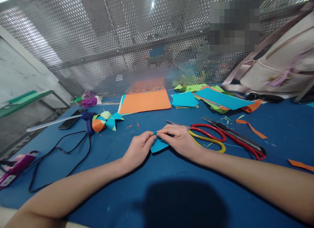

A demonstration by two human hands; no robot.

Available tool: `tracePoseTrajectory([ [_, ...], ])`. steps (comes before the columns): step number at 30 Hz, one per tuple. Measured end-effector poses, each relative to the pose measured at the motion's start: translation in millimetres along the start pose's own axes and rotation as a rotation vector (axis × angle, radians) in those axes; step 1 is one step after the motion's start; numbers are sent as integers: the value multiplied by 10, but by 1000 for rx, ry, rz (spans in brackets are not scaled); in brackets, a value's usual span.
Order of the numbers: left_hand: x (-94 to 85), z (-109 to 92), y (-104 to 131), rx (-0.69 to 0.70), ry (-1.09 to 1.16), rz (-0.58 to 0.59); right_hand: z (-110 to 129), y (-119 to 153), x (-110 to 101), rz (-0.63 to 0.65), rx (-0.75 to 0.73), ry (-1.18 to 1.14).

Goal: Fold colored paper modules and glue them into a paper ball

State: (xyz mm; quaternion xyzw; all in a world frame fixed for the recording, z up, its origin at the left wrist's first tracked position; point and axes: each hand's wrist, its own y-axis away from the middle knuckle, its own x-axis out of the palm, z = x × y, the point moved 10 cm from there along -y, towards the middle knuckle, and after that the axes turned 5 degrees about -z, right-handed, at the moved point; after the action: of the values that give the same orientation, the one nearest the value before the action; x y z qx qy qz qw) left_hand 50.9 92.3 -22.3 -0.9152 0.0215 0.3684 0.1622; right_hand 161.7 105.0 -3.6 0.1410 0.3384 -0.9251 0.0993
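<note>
A small piece of blue paper (159, 146), partly folded, is between my two hands over the middle of the blue table. My left hand (139, 148) pinches its left edge between thumb and fingers. On the other side my right hand (180, 139) pinches the upper edge, fingertips nearly touching those of the left. Red-and-yellow-handled scissors (211, 133) lie just right of my right hand. Folded paper shapes in blue, orange and pale green (105, 120) rest to the left, beside a blue glue gun (87, 122).
Behind lie stacked orange sheets (146, 102), small blue squares (184, 99) and paper strips (220, 97). A cutter (240, 138) and orange scraps (252, 128) are right. Left are a black cable (71, 149), phone (70, 120) and purple power strip (18, 169). A perforated metal panel (137, 41) borders the table.
</note>
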Motion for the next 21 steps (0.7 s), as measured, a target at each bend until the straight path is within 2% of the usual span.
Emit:
tracePoseTrajectory([
  [7,-15,35,2,-23,8,-9,99,3,7,10,-73,11],
  [12,-71,30,8,5,35,-80,142,16,42,41,-91,48],
  [17,-112,59,1,5,51,-138,112,8,24,-5,-108,94],
  [21,-91,97,-14,-6,55,-120,129,20,9,-32,-165,97],
])
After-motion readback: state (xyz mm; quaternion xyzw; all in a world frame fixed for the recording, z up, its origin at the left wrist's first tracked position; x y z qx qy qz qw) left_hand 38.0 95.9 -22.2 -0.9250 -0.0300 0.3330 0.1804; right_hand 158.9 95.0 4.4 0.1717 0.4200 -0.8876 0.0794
